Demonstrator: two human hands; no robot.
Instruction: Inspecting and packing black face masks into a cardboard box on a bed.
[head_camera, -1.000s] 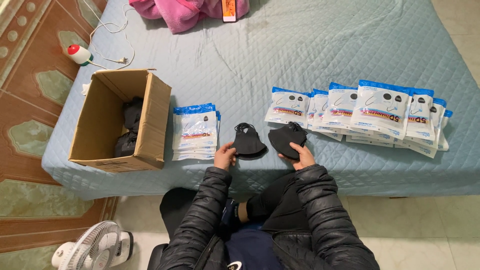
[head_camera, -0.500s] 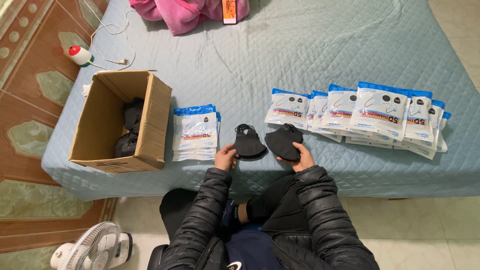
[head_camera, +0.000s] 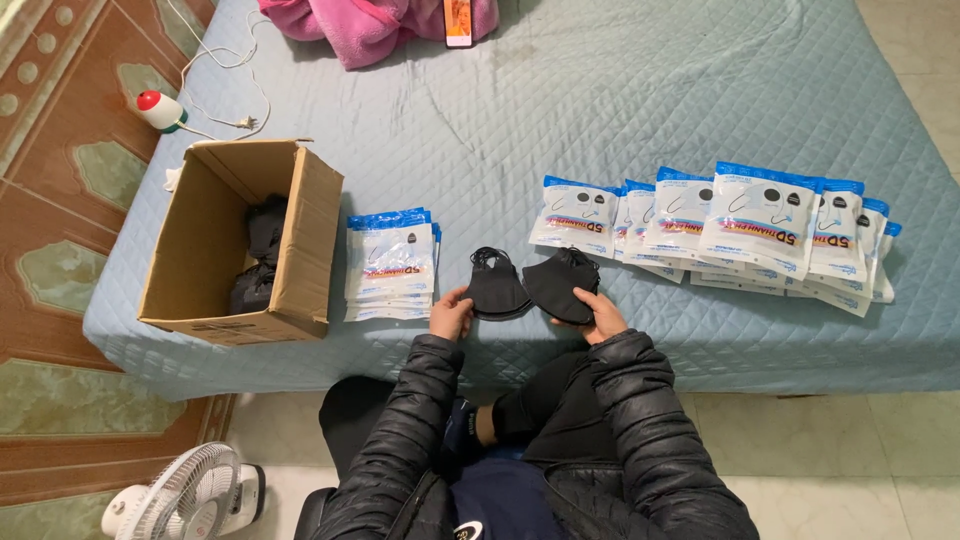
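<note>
Black quilted puffer jacket sleeves (head_camera: 640, 440); seemingly dark trousers (head_camera: 350, 420) below.

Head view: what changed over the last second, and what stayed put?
Hardly anything. The left hand still holds one stack of black masks and the right hand the other stack, which edged slightly toward the first. The cardboard box, small packet pile and long packet row stayed put.

The two black masks (head_camera: 530, 288) look like soft, dull cloth. The bed cover (head_camera: 620, 110) is pale blue stitched cloth with a bumpy, padded look. The packets (head_camera: 760, 215) near its right edge are shiny, smooth plastic. The box (head_camera: 300, 250) by the left edge is plain brown cardboard, dull and a bit rough. The jacket sleeves (head_camera: 640, 420) are puffy black cloth with a slight shine.
</note>
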